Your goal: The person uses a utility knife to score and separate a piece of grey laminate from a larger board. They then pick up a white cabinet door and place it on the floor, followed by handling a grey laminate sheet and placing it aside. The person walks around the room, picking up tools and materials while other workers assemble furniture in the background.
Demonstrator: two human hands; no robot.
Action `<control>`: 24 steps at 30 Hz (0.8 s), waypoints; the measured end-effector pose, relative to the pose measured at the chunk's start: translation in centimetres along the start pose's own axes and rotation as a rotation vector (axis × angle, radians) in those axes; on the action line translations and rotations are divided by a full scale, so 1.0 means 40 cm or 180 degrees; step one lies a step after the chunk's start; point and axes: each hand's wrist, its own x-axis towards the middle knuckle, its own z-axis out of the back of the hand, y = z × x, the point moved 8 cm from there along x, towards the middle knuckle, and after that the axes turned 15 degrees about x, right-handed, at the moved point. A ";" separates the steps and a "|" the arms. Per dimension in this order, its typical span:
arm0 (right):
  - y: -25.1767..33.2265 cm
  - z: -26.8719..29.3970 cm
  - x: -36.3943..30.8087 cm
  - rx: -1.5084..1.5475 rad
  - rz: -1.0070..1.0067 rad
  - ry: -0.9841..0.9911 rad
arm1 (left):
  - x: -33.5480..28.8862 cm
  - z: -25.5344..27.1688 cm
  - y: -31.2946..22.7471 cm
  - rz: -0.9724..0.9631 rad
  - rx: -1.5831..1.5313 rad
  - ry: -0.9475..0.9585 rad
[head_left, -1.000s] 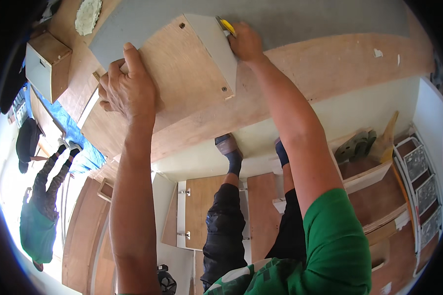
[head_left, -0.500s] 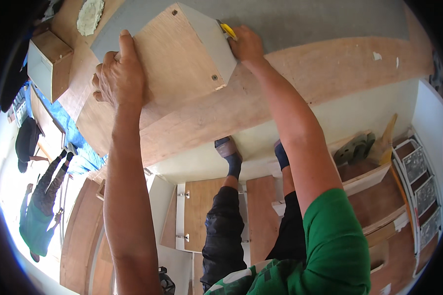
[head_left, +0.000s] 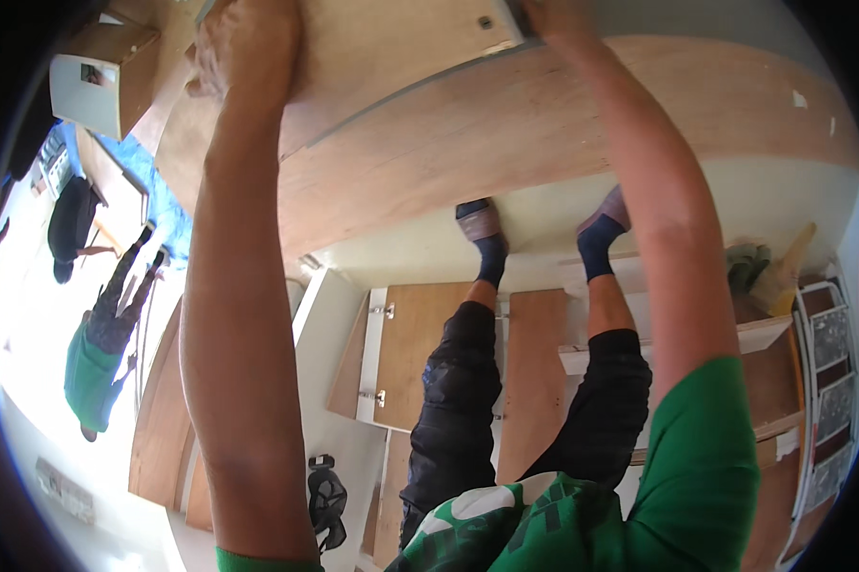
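A plywood box with a dark fastener hole near its corner lies at the top of the picture, cut off by the upper edge. My left hand is closed on its left side, fingers curled around the edge. At the box's right end is my right hand, blurred and partly out of the picture. The yellow-handled tool it gripped half a second ago is hidden now. Under the box spreads the curved wooden worktop, with a grey surface beyond it.
Another small box stands at the worktop's far left, near a blue sheet. Two people are off to the left. Below are cabinet doors and my feet. A folded stepladder leans at the right.
The whole view has shifted, so the box and both hands now sit higher, against the upper edge. The yellow tool by my right hand has gone from sight. My left hand stays at the box's left side.
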 end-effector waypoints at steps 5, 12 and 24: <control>-0.188 0.149 -0.192 -0.0247 -0.0207 -0.0721 | -0.038 -0.001 -0.002 -0.0024 0.0874 -0.0187; -0.371 0.306 -0.487 -0.0121 -0.0446 -0.1525 | -0.114 -0.022 0.019 0.0406 0.1218 -0.0426; 0.440 0.198 -0.313 0.1090 -0.0041 -0.0783 | -0.128 0.021 0.115 0.0136 -0.0322 -0.1226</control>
